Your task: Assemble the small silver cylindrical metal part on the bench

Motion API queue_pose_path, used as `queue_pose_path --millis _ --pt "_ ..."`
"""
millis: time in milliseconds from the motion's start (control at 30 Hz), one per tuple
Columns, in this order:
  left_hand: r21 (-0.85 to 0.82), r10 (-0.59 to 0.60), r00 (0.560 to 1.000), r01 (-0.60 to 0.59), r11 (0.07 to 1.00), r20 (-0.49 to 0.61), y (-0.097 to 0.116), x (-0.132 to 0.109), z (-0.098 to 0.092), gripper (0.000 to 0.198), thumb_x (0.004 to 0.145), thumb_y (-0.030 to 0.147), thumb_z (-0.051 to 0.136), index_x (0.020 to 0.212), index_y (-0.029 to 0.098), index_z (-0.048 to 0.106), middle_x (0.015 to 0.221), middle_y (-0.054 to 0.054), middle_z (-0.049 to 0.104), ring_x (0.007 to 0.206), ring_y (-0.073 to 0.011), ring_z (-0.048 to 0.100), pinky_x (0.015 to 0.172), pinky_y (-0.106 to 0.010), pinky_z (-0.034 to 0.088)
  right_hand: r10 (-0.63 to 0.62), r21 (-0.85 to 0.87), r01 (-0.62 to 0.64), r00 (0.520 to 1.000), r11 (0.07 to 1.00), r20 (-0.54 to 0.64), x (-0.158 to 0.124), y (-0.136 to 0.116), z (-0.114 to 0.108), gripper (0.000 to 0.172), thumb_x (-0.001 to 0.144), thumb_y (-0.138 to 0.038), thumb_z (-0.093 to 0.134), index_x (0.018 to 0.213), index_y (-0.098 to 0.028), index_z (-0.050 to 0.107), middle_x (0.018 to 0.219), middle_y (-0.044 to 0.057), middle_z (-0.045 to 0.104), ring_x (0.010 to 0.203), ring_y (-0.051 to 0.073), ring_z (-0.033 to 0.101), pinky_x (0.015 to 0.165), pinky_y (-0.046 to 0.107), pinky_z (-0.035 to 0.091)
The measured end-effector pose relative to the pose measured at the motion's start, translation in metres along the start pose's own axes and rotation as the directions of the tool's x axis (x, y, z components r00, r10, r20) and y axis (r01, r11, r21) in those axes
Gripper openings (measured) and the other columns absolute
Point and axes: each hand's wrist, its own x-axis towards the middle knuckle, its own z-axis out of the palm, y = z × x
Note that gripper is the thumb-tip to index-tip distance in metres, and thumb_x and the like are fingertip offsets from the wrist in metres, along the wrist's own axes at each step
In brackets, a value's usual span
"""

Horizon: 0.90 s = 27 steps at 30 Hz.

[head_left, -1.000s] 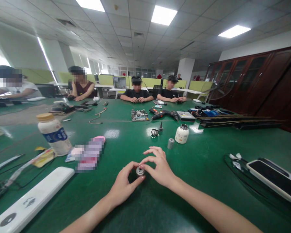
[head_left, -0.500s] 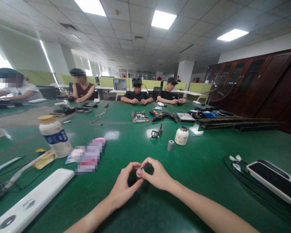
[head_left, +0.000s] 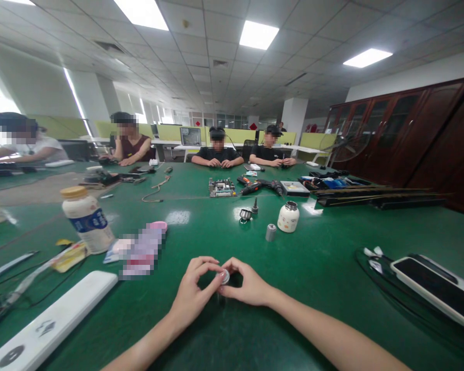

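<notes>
Just above the green table (head_left: 317, 257), both my hands pinch a small round metal part (head_left: 224, 276). My left hand (head_left: 191, 293) curls round its left side, thumb and forefinger closed on the rim. My right hand (head_left: 247, 283) grips it from the right with the fingers folded in. Beyond the hands stand a small grey metal cylinder (head_left: 270, 232), a white jar (head_left: 288, 216) with a metal neck, and two small metal fittings (head_left: 246, 213).
A white bottle (head_left: 87, 219) with a yellow cap stands at the left, near a long white device (head_left: 50, 324). A phone (head_left: 435, 288) and cable lie at the right. A circuit board (head_left: 221, 187) and power drill (head_left: 259, 186) lie further back. Several people sit round the far side.
My right hand's fingers, spread a second ago, have folded in round the metal part. Both hands have sunk slightly toward me, and the part has tilted.
</notes>
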Motion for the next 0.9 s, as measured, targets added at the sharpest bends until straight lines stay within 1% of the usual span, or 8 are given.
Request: queue_pose_path --millis 100,167,300,467,567,733,800,900 --pt "0.002 0.01 1.0 -0.01 1.0 -0.018 0.001 0.001 -0.001 0.022 0.084 0.045 0.064 0.081 0.027 0.075 0.092 -0.004 0.069 0.095 -0.0225 0.061 0.088 -0.038 0.05 0.0 0.006 0.001 1.0 1.0 -0.013 0.0 0.0 0.001 0.028 0.072 -0.027 0.078 0.09 -0.02 0.057 0.088 -0.001 0.063 0.084 0.016 0.059 0.081 0.032 0.046" --pt "0.019 0.02 0.998 -0.019 1.0 -0.068 -0.001 0.004 -0.003 0.024 0.084 0.048 0.063 0.082 0.027 0.076 0.09 -0.004 0.07 0.093 -0.0226 0.061 0.086 -0.038 0.05 -0.001 0.005 0.001 1.0 1.0 -0.012 0.0 -0.001 0.001 0.028 0.072 -0.028 0.078 0.089 -0.02 0.057 0.088 -0.001 0.064 0.084 0.016 0.059 0.082 0.032 0.047" --pt "0.166 -0.003 0.982 0.034 0.986 -0.187 -0.016 0.011 -0.011 0.029 0.082 0.053 0.063 0.084 0.029 0.079 0.087 -0.005 0.071 0.093 -0.0252 0.058 0.088 -0.042 0.047 0.011 -0.033 -0.011 1.0 0.999 -0.007 -0.001 -0.003 -0.001 0.031 0.071 -0.03 0.08 0.092 -0.02 0.058 0.091 0.0 0.065 0.085 0.017 0.06 0.082 0.032 0.047" --pt "0.429 -0.201 0.976 0.216 0.877 -0.081 -0.034 0.013 -0.017 0.017 0.079 0.045 0.068 0.08 0.035 0.081 0.095 -0.006 0.073 0.101 -0.0315 0.054 0.086 -0.048 0.044 0.039 -0.071 -0.04 0.999 0.997 -0.012 -0.002 -0.004 -0.001 0.033 0.071 -0.032 0.079 0.094 -0.02 0.059 0.094 0.0 0.066 0.087 0.017 0.06 0.083 0.032 0.047" --pt "0.496 -0.243 0.969 0.229 0.837 -0.037 -0.035 0.011 -0.016 0.015 0.08 0.044 0.067 0.083 0.037 0.08 0.102 -0.006 0.072 0.104 -0.033 0.052 0.084 -0.048 0.042 0.038 -0.07 -0.039 0.999 0.997 -0.011 -0.002 -0.005 -0.001 0.033 0.071 -0.031 0.079 0.094 -0.021 0.058 0.093 0.0 0.066 0.087 0.017 0.06 0.082 0.032 0.047" --pt "0.461 -0.181 0.981 0.19 0.867 -0.065 -0.032 0.011 -0.015 0.013 0.08 0.041 0.068 0.082 0.035 0.08 0.098 -0.006 0.073 0.102 -0.032 0.053 0.085 -0.048 0.041 0.037 -0.063 -0.038 0.999 0.997 -0.013 -0.002 -0.004 -0.001 0.032 0.071 -0.029 0.08 0.094 -0.02 0.058 0.093 0.001 0.066 0.087 0.018 0.06 0.083 0.033 0.046" --pt "0.391 -0.113 0.986 0.152 0.908 -0.121 -0.029 0.012 -0.015 0.014 0.081 0.041 0.068 0.083 0.033 0.08 0.094 -0.005 0.074 0.098 -0.03 0.055 0.086 -0.047 0.042 0.037 -0.053 -0.038 0.999 0.998 -0.013 -0.002 -0.003 -0.001 0.033 0.071 -0.029 0.08 0.095 -0.02 0.059 0.093 0.0 0.065 0.087 0.018 0.06 0.083 0.033 0.046" --pt "0.277 0.031 0.983 0.021 0.961 -0.183 -0.018 0.011 -0.013 0.02 0.083 0.045 0.066 0.086 0.03 0.078 0.089 -0.005 0.073 0.095 -0.0272 0.056 0.087 -0.044 0.043 0.027 -0.042 -0.027 1.0 0.999 -0.011 -0.002 -0.001 -0.001 0.033 0.072 -0.03 0.08 0.095 -0.02 0.059 0.092 0.0 0.065 0.086 0.017 0.06 0.082 0.032 0.045"
